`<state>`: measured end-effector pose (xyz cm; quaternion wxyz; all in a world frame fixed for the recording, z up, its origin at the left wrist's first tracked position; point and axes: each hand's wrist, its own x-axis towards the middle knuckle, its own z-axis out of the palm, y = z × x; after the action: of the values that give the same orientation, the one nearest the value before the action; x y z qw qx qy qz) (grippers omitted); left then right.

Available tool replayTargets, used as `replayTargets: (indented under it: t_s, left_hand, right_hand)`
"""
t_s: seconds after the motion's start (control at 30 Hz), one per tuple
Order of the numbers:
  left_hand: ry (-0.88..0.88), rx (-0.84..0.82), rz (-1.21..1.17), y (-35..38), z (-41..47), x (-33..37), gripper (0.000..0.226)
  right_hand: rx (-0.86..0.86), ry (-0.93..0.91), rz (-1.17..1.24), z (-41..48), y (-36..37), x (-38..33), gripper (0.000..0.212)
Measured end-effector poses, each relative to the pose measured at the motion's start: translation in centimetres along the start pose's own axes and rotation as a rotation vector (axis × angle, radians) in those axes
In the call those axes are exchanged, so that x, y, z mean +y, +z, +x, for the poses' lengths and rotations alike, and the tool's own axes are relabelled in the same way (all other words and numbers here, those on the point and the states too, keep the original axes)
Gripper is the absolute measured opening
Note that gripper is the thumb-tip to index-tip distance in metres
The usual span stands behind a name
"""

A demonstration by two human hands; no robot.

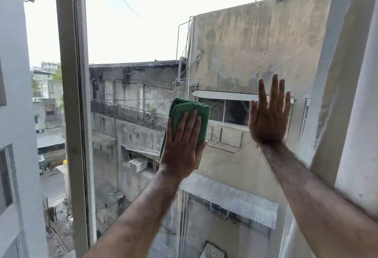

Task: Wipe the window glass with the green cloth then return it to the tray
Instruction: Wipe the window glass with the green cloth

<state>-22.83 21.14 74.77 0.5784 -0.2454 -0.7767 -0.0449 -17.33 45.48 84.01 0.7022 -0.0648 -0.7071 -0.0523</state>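
Observation:
A folded green cloth (199,110) lies flat against the window glass (139,39) near the middle of the pane. My left hand (184,143) presses on it with the palm and spread fingers, covering its lower half. My right hand (269,112) rests flat on the glass to the right of the cloth, fingers up and apart, holding nothing. Both forearms reach up from the bottom of the view. The tray is not in view.
A white vertical frame post (71,94) bounds the pane on the left. A white frame and wall (347,94) close it on the right, and my right forearm passes close to that frame. Grey buildings and a street show through the glass.

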Motion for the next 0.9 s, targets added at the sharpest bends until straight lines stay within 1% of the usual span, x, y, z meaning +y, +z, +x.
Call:
replayTargets:
  t_s: [0.07,0.1,0.2,0.27,0.37,0.4,0.47,0.5,0.53,0.57,0.67,0.77,0.9]
  left_hand:
    - [0.013,0.011,-0.006,-1.0,0.2,-0.3,0.079]
    - [0.029,0.031,-0.014,-1.6,0.5,-0.6,0.075]
    - [0.116,0.157,-0.028,-3.7,2.1,-2.3,0.045]
    - [0.150,0.203,-0.037,-5.2,3.7,-3.4,0.033]
    - [0.114,0.230,-0.108,-6.9,6.0,-3.6,0.024]
    - [0.070,0.243,-0.155,-7.2,6.6,-3.5,0.026]
    - [-0.042,0.210,-0.233,-7.8,7.3,-3.7,0.046]
    - [-0.089,0.171,-0.230,-8.0,7.5,-3.9,0.055]
    - [-0.127,0.130,-0.201,-8.1,7.6,-4.1,0.058]
    - [-0.160,0.089,-0.163,-8.3,7.5,-4.2,0.057]
    - [-0.219,0.014,-0.121,-8.5,7.4,-4.1,0.041]
    - [-0.186,-0.018,-0.119,-8.6,7.7,-3.9,0.027]
    - [-0.164,-0.051,-0.167,-9.9,8.6,-3.8,0.021]
  right_hand:
    - [0.006,0.000,0.001,-0.1,0.0,-0.1,0.059]
    - [0.010,-0.003,0.004,-0.1,0.0,-0.1,0.059]
    - [0.017,-0.002,0.029,0.0,0.2,0.0,0.060]
    - [0.017,-0.004,0.031,0.0,0.5,0.1,0.060]
    - [0.010,-0.005,0.017,0.0,0.6,0.3,0.060]
    - [0.009,-0.004,0.013,-0.1,0.6,0.3,0.060]
    - [0.008,-0.003,0.003,-0.2,0.7,0.4,0.060]
    - [0.006,-0.003,0.000,-0.2,0.8,0.4,0.060]
    - [0.002,-0.002,-0.002,-0.2,0.8,0.4,0.060]
    - [-0.004,-0.003,-0.004,-0.2,0.8,0.5,0.060]
    - [-0.028,0.003,-0.003,-0.2,0.6,0.5,0.060]
    - [-0.056,0.013,0.020,-0.2,0.4,0.4,0.059]
    - [-0.128,0.012,0.045,0.2,-0.7,0.2,0.059]
